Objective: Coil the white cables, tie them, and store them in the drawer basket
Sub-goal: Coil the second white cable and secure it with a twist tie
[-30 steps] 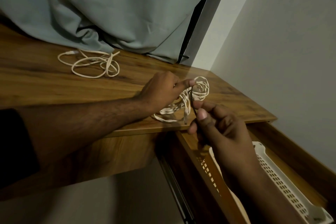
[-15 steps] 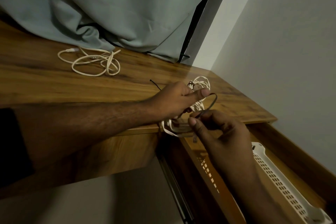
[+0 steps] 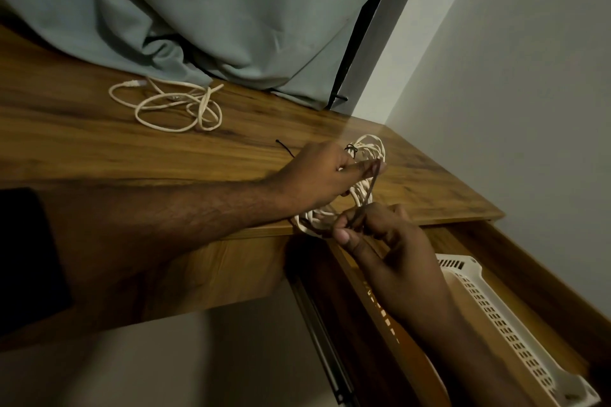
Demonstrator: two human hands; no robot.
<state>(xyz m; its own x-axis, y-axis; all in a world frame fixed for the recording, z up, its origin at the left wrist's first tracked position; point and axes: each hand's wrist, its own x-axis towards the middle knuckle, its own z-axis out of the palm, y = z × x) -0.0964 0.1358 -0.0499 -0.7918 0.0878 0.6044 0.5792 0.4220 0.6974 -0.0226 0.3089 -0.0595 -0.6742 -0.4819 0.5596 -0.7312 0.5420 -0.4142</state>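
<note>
A grey-green curtain (image 3: 231, 10) hangs over the back of the wooden desk (image 3: 99, 149) and bunches on its top. Below the desk's right end a drawer (image 3: 529, 274) stands open, and a white slotted basket (image 3: 496, 324) sits inside it.

A loose cable (image 3: 172, 106) lies in untidy loops on the desk near the curtain, well apart from the hands. The coil (image 3: 367, 155) of white cable lies at the desk's front edge just above the drawer, its lower loops hanging over the edge. A dark tie already sits round its top.

The left hand (image 3: 317, 175) lies on the coil with fingers curled and the forefinger and thumb stretched out toward the right, pinching the upper end of a dark tie (image 3: 368, 192). The right hand (image 3: 380, 235) is just below the desk's edge, over the drawer, its thumb and bent fingers pinching the lower end of the same tie, which runs taut between the two hands across the coil. Another thin dark tie (image 3: 286, 149) lies on the desk just behind the left hand.
</note>
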